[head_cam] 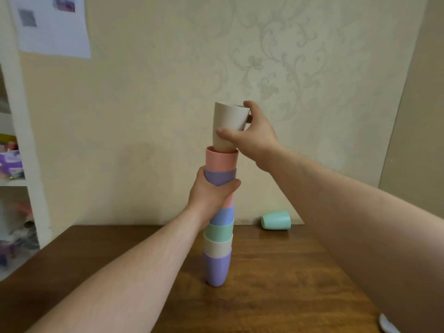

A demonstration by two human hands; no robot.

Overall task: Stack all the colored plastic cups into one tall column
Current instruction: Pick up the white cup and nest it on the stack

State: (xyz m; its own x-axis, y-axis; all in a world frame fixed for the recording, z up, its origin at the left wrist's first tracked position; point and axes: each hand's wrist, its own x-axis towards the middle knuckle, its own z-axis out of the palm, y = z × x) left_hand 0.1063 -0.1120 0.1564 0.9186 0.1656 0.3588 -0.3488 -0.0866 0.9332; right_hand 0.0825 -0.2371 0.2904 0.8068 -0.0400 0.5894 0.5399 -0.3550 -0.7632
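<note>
A tall column of nested cups (217,246) stands upright on the brown wooden table (276,272), with a purple cup at its base and a pink cup (221,159) at its top. My left hand (211,193) grips the column around its upper part, just under a purple cup (219,177). My right hand (249,138) holds a beige cup (228,121), whose bottom sits inside the pink cup's mouth. A mint green cup (275,220) lies on its side at the table's far edge, right of the column.
A patterned wall stands close behind the table. A white shelf unit (21,140) with cluttered items is at the left. A small white object (386,324) shows at the table's near right edge, partly under my right arm.
</note>
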